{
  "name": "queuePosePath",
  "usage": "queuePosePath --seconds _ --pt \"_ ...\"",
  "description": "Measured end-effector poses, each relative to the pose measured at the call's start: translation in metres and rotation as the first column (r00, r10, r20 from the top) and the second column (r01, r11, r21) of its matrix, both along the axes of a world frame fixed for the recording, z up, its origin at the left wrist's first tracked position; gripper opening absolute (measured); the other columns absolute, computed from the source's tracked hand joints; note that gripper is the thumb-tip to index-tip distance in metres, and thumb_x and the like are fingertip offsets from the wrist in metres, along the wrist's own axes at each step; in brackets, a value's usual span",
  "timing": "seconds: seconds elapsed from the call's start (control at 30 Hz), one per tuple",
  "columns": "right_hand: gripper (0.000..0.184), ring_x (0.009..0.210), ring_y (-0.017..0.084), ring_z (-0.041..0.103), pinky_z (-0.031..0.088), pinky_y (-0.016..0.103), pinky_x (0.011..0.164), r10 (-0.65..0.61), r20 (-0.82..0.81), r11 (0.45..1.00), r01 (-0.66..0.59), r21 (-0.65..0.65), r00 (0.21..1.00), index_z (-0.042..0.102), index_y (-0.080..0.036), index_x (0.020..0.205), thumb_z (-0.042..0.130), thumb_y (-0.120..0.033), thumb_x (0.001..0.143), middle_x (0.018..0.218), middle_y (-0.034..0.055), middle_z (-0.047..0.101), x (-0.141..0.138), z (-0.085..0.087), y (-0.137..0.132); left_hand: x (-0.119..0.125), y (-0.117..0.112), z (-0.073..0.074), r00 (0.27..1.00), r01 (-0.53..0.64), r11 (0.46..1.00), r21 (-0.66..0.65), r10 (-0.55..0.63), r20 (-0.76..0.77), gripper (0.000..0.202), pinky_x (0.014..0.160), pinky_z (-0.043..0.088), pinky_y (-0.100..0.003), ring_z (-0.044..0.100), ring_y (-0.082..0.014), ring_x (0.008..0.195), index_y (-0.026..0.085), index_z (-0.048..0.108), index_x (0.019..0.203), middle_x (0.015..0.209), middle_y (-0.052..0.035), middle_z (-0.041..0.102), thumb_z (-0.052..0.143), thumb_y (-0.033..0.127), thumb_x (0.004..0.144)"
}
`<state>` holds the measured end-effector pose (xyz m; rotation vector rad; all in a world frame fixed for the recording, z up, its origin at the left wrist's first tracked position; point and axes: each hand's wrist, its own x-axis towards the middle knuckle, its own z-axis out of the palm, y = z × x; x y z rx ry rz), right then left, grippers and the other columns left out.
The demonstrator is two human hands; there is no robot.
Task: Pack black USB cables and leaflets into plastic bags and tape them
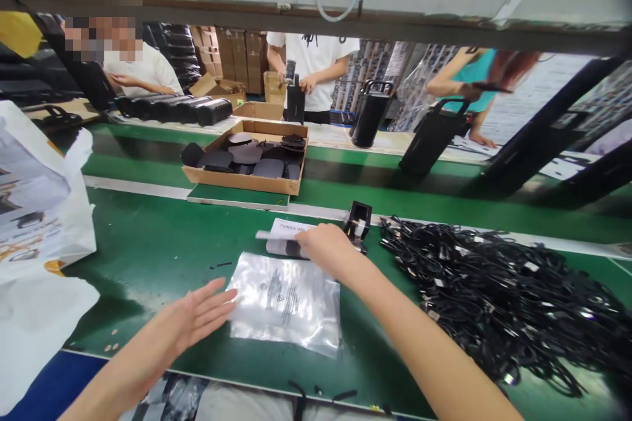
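Observation:
My left hand [197,314] is open, fingers stretched out and thumb up, at the left edge of a clear plastic bag [284,302] printed with small dark text. The bag lies flat on the green table. Beyond it, my right hand [328,248] is closed on a white printed leaflet [286,247] with a dark band, and one edge of it looks raised. Another white sheet with bold lettering [292,226] shows just behind, though I cannot tell whether the two are joined. Right beside the right hand stands a black, open-topped holder [358,220].
A large heap of black cables [494,296] covers the right side. Behind the table, a cardboard tray [241,185] holds dark flat pieces. White torn packaging [44,210] stands at left. Black handled units [434,135] line the far belt, where several people work. A beam crosses overhead.

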<state>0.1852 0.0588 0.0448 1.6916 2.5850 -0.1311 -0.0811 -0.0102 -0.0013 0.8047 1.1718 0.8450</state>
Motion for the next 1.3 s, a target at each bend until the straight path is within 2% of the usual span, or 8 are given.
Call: queuePosePath --seconds 0.1,0.17,0.27,0.33,0.43,0.67,0.87,1.3 --pt "0.026 0.102 0.020 0.055 0.034 0.036 0.097 0.114 -0.197 0.993 -0.106 0.055 0.974 0.062 -0.016 0.096 0.042 -0.009 0.082 0.107 0.0073 0.060 -0.002 -0.010 -0.042 0.049 0.019 0.009 0.974 0.130 0.986 -0.109 -0.106 0.203 0.050 0.091 0.044 -0.034 0.055 -0.0234 0.104 0.012 0.051 0.118 0.117 -0.0136 0.055 0.052 0.044 0.079" --pt "0.028 0.118 0.021 0.042 0.025 0.039 0.104 -0.013 -0.469 0.996 0.051 0.069 0.883 0.058 -0.016 0.108 0.047 -0.024 0.084 0.127 0.0095 0.046 0.004 -0.022 -0.068 0.071 0.021 0.010 0.956 0.218 0.974 -0.056 -0.202 0.212 0.038 0.087 0.045 -0.032 0.058 -0.0204 0.095 0.013 0.056 0.110 0.106 -0.0110 0.061 0.056 0.033 0.079" --pt "0.050 0.111 0.023 0.049 0.041 0.038 0.091 -0.417 -0.812 0.897 0.332 -0.293 0.409 0.045 -0.015 0.123 0.050 -0.040 0.081 0.128 0.0133 0.043 0.023 -0.040 -0.093 0.092 0.015 0.007 0.912 0.392 0.919 0.032 -0.393 0.115 0.031 0.080 0.047 -0.031 0.060 -0.0170 0.081 0.016 0.060 0.103 0.086 -0.0063 0.065 0.053 0.036 0.081" --pt "0.046 0.095 0.021 0.058 0.048 0.034 0.079 -0.588 -0.803 0.804 0.183 -0.566 0.098 0.049 -0.012 0.116 0.052 -0.040 0.079 0.113 0.0134 0.056 0.039 -0.051 -0.103 0.099 0.011 0.001 0.879 0.476 0.874 0.098 -0.477 -0.012 0.035 0.080 0.046 -0.031 0.059 -0.0170 0.082 0.017 0.060 0.105 0.088 -0.0059 0.064 0.048 0.042 0.083" --pt "0.042 0.084 0.019 0.061 0.049 0.031 0.075 -0.660 -0.745 0.740 0.094 -0.667 -0.092 0.056 -0.010 0.103 0.059 -0.042 0.074 0.097 0.0109 0.063 0.062 -0.064 -0.113 0.100 0.015 -0.011 0.849 0.485 0.841 0.239 -0.388 -0.359 0.039 0.088 0.041 -0.034 0.054 -0.0193 0.095 0.019 0.055 0.110 0.107 -0.0075 0.058 0.047 0.044 0.082" --pt "0.045 0.044 0.010 0.048 0.037 0.021 0.037 -0.669 -0.732 0.667 0.332 -0.667 -0.126 0.055 -0.013 0.105 0.059 -0.045 0.073 0.083 0.0074 0.065 0.090 -0.086 -0.135 0.094 0.031 -0.024 0.554 0.623 0.676 0.392 -0.028 -0.832 0.029 0.085 0.038 -0.037 0.048 -0.0230 0.095 0.018 0.055 0.099 0.102 -0.0086 0.053 0.046 0.039 0.081" --pt "0.044 0.075 0.017 0.060 0.048 0.026 0.058 -0.647 -0.739 0.694 0.255 -0.673 -0.187 0.052 -0.015 0.110 0.056 -0.043 0.077 0.100 0.0091 0.062 0.085 -0.081 -0.139 0.125 0.017 -0.022 0.434 0.676 0.688 0.263 -0.084 -0.897 0.022 0.075 0.038 -0.035 0.049 -0.0244 0.085 0.019 0.061 0.071 0.081 -0.0056 0.056 0.061 0.041 0.069" --pt "0.051 0.092 0.021 0.059 0.050 0.031 0.076 -0.557 -0.704 0.674 0.256 -0.693 -0.441 0.050 -0.014 0.109 0.062 -0.045 0.071 0.107 0.0119 0.060 0.058 -0.090 -0.140 0.120 0.005 -0.023 0.471 0.674 0.694 0.255 -0.138 -0.871 0.037 0.064 0.037 -0.026 0.051 -0.0134 0.070 0.019 0.058 0.066 0.078 -0.0013 0.051 0.034 0.038 0.087"
